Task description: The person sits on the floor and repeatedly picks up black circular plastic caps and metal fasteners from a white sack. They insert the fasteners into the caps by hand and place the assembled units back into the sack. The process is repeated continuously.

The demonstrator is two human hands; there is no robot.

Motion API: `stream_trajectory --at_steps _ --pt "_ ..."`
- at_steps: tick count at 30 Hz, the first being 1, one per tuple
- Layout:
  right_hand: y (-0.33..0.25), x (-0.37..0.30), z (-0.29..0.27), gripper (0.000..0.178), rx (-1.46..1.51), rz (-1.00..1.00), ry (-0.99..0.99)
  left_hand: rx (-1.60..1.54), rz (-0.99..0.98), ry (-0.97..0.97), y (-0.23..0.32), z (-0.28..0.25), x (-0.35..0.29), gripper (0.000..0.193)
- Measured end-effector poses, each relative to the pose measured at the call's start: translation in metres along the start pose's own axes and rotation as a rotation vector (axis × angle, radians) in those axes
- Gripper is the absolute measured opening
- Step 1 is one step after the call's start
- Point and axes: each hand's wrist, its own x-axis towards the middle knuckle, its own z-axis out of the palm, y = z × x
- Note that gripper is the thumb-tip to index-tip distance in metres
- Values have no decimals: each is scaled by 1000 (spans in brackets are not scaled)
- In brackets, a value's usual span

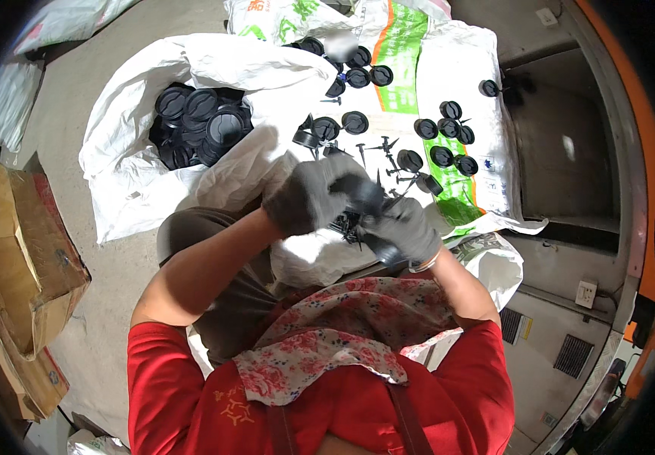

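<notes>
Both my hands wear grey gloves and are blurred by motion, close together above the near edge of the white sack (pixel 486 68). My left hand (pixel 306 196) is closed on a black round plastic cap (pixel 361 192). Beside it, my right hand (pixel 411 231) has its fingers bent round a dark plastic piece (pixel 385 253), which shows under the palm; its exact shape is smeared. Small black plastic pieces (pixel 348 226) lie between and below the hands. Just beyond them, thin black pins (pixel 386 144) with flat heads are scattered about.
Left of my hands, an open white sack (pixel 122 152) holds a heap of black caps (pixel 202 125). More round caps (pixel 449 111) lie in groups on the flat sack. Cardboard boxes (pixel 28 250) stand at far left. A grey metal machine panel (pixel 570 136) borders the right side.
</notes>
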Motion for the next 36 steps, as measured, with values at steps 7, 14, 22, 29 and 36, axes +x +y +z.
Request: stream_trajectory --at_steps 7,14,22,29,36 --pt "-18 17 -1 18 1355 -338 -190 -476 -36 186 -3 -25 0 28" --pt "-28 78 12 24 -72 -557 710 12 -151 113 13 -22 1 53" --pt "52 198 -8 26 -339 8 637 1007 -114 711 2 -74 -10 67" --pt "109 254 15 90 -385 331 215 927 -10 767 -5 -77 -8 74" --pt "177 242 71 30 -682 77 63 553 -144 624 -15 -68 -3 50"
